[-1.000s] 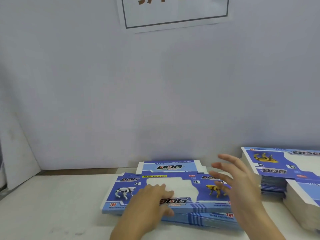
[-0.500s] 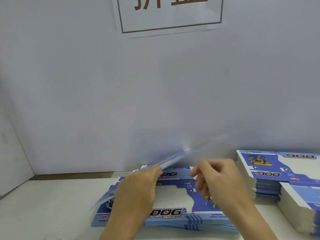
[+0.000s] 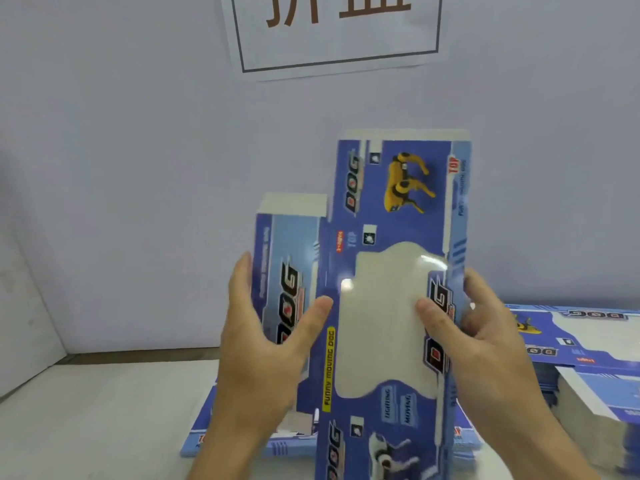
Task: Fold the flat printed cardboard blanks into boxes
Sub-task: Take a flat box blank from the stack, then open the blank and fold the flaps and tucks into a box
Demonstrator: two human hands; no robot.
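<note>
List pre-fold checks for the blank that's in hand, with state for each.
1. Both hands on the blank: ok. Left hand grips the side panel, right hand grips the opposite edge.
2. Single sheet lifted, not two stuck together: cannot tell.
3. Blank clear of the stack on the table: ok, held upright above it.
4. Printed side faces the person: ok, yellow dog and DOG logo show.
5. Window film intact: cannot tell, glare on it.
6. Panels still flat, no fold begun: ok.
</note>
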